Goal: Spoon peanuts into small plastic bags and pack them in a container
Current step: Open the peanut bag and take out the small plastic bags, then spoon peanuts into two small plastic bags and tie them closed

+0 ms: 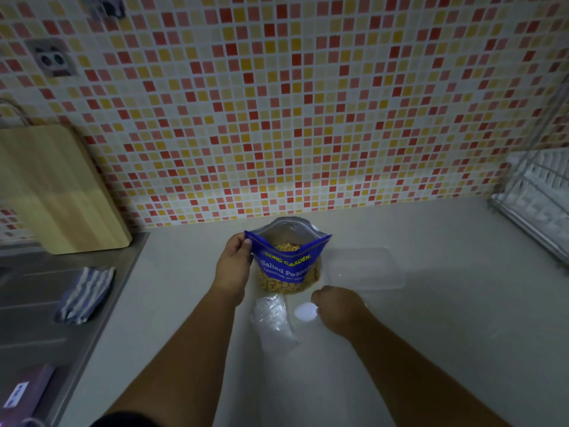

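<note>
At bench centre, near the tiled back wall (308, 103): 1 blue peanut bag (288, 261), mouth open, standing upright, with peanuts (287, 248) visible inside through the mouth. It appears to stand in or just behind a pale bowl (317, 280) holding more peanuts; which of the two cannot be told for certain.

Left hand (235, 263): grip closed on the bag's left top edge, thumb on the front face, holding the mouth open.

Right hand (338, 309): grip pinched around the handle of 1 white plastic spoon (304, 312), its scoop pointing left, low over the bench just in front of the bag. Whether the spoon touches the bench cannot be told. Scoop appears empty.

Between the 2 forearms, just left of the spoon: 1 bundle of small clear plastic bags (272, 317), lying flat on the bench, one end touching or nearly touching the bowl's front.

Right of the peanut bag: 1 clear rectangular container (366, 269), lying on the bench, nothing visible in it.

Bench (446, 334): pale, plain surface.

Left edge of bench: metal sink drainer (46, 288) with 1 folded striped cloth (84, 294) on it. 1 wooden cutting board (58, 189) leans against the wall at the back left corner.

Right back corner: 1 white dish rack (535, 195), partly cut off by the frame.
</note>
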A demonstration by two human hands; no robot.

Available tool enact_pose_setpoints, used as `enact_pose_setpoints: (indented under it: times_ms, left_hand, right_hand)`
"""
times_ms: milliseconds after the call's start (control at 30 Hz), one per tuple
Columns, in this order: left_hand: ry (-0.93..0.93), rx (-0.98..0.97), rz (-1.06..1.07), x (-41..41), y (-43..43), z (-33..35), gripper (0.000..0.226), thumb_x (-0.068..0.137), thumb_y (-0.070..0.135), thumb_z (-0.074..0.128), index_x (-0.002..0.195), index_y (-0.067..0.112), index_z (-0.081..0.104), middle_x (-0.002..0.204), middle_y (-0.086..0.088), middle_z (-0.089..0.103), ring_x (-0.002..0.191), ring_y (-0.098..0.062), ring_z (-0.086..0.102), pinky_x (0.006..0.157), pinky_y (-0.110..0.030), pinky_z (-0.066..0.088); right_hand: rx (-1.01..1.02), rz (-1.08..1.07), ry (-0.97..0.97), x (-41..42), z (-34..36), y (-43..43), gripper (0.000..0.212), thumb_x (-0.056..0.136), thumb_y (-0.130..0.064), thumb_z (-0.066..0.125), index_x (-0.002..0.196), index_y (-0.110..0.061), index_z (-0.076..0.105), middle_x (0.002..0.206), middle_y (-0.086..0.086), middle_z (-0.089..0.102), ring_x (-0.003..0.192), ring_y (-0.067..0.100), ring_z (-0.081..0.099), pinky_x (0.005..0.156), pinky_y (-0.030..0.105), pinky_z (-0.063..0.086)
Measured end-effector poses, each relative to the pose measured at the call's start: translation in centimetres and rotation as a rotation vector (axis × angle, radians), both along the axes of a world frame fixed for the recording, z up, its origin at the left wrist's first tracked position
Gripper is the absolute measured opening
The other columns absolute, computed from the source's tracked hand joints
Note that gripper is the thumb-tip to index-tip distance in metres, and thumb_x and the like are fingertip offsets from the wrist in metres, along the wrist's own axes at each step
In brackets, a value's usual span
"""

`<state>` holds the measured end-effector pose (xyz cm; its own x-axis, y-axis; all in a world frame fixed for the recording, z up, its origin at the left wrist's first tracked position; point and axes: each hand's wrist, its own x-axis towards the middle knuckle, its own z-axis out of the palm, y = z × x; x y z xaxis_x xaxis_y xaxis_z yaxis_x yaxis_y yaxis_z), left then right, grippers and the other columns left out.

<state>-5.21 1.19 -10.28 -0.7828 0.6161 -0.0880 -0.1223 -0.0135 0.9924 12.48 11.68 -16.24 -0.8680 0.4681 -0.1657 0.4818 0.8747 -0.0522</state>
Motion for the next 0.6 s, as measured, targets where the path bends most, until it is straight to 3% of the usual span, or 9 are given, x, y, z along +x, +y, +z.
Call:
enact_pose_setpoints:
  times_ms: [67,167,300,433,500,600]
  left_hand:
    - [-0.001,-0.005,0.005,0.0,0.0,0.1,0.019,0.099,0.013,0.037,0.105,0.015,0.056,0.102,-0.003,0.062,0.095,-0.015,0.058,0.079,-0.022,0.046]
    - [-0.009,-0.007,0.007,0.0,0.0,0.2,0.019,0.099,0.013,0.037,0.103,0.015,0.056,0.103,-0.004,0.062,0.095,-0.016,0.057,0.081,-0.023,0.046]
    - [-0.023,0.015,0.002,0.1,0.0,0.4,0.020,0.099,0.012,0.037,0.105,0.013,0.056,0.101,-0.004,0.062,0.095,-0.016,0.058,0.079,-0.022,0.046]
    - [-0.030,0.015,0.003,0.2,-0.1,0.6,0.021,0.099,0.011,0.037,0.097,0.018,0.057,0.098,-0.003,0.062,0.093,-0.014,0.058,0.079,-0.023,0.046]
    - [-0.032,0.003,0.005,0.2,-0.1,0.5,0.021,0.099,0.012,0.037,0.096,0.018,0.057,0.099,-0.003,0.062,0.096,-0.016,0.057,0.082,-0.026,0.046]
    - [-0.038,-0.016,0.011,0.1,-0.1,0.4,0.018,0.099,0.014,0.038,0.104,0.015,0.055,0.104,-0.005,0.062,0.101,-0.019,0.057,0.081,-0.025,0.046]
  right_hand:
    - [-0.014,-0.016,0.076,0.3,0.1,-0.1,0.025,0.088,-0.017,0.047,0.109,-0.009,0.059,0.113,0.013,0.062,0.105,0.031,0.059,0.085,0.033,0.047]
    - [-0.153,-0.091,0.381,1.4,0.8,0.0,0.023,0.077,-0.024,0.051,0.088,-0.014,0.068,0.090,0.011,0.069,0.089,0.028,0.063,0.073,0.026,0.046]
    - [-0.460,-0.282,0.815,2.4,4.2,0.3,0.007,0.064,-0.019,0.059,0.068,-0.022,0.064,0.060,-0.001,0.059,0.060,0.005,0.052,0.060,0.018,0.041]
    - [-0.662,-0.265,1.188,1.9,9.7,0.2,0.032,0.080,0.006,0.062,0.075,-0.026,0.060,0.068,-0.008,0.054,0.061,-0.004,0.051,0.063,0.007,0.040]
    - [-0.530,-0.231,1.126,0.6,12.0,0.3,0.019,0.085,-0.005,0.062,0.087,-0.024,0.065,0.078,-0.010,0.056,0.069,-0.003,0.051,0.067,0.008,0.039]
    - [-0.175,-0.170,0.664,-2.1,14.2,1.0,0.025,0.091,-0.020,0.055,0.112,-0.019,0.067,0.099,-0.005,0.058,0.091,0.011,0.055,0.076,0.021,0.040]
